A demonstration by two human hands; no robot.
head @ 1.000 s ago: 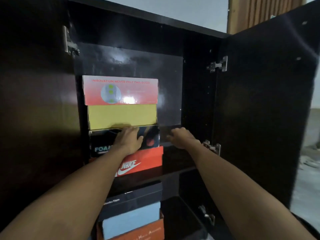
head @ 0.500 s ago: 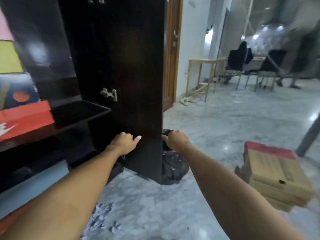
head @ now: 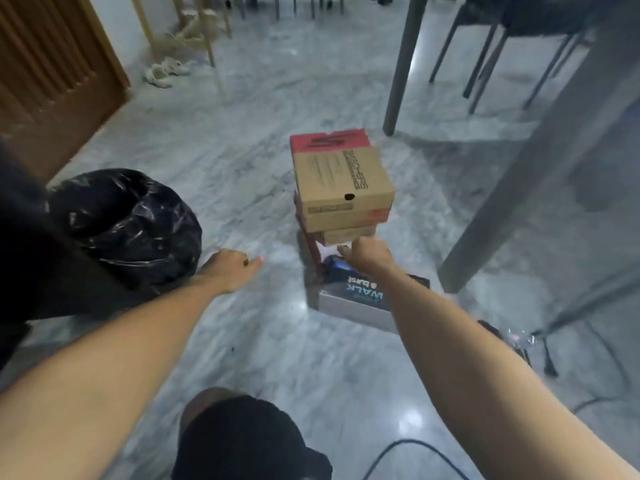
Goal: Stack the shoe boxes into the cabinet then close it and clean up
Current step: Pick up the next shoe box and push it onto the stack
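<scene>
A stack of brown cardboard shoe boxes (head: 341, 183) with a red end stands on the marble floor ahead of me. A dark and grey box printed "WALK" (head: 360, 299) lies on the floor at the stack's foot. My right hand (head: 367, 254) is stretched out in front of the stack's lower boxes, fingers curled, holding nothing. My left hand (head: 230, 268) reaches forward over the bare floor to the left of the stack, fingers loosely curled and empty. The cabinet is out of view apart from a dark edge (head: 20, 237) at the far left.
A black bin bag (head: 128, 226) sits on the floor at the left, beside my left hand. Grey table legs (head: 403, 64) and chair legs stand behind and right of the stack. Cables (head: 588, 355) trail at the lower right. My knee (head: 242, 438) is at the bottom.
I have turned away from the cabinet shelves, where both hands touched the stacked boxes. The view swung right and down to the floor stack, and both hands now reach toward it.
</scene>
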